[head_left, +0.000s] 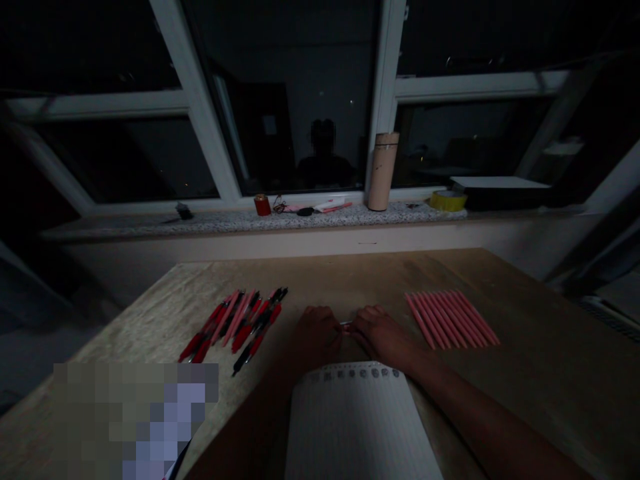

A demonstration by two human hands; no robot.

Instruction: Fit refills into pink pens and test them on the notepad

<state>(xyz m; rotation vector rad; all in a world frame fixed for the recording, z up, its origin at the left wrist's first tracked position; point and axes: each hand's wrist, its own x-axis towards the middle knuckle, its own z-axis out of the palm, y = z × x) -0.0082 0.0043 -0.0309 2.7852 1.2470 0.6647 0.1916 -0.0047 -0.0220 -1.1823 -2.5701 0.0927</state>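
Note:
My left hand [321, 337] and my right hand [378, 330] rest close together at the middle of the table, their fingers curled inward. Between their fingertips shows a small pale and pinkish thing [345, 327], mostly covered and too dark to name. Just below the hands lies a lined notepad [357, 427] with a row of dark round marks along its top edge. Left of my left hand is a loose group of red and black pens [257, 327] with some pink pencils [227, 317] among them. Right of my right hand, several pink pencils [453, 320] lie side by side in a slanted row.
The wooden table [350, 270] meets a wall under a speckled windowsill [225, 222]. On the sill stand a tan flask [383, 173], a small red container [262, 205] and yellow tape [448, 201]. A pixelated patch hides the table's lower left.

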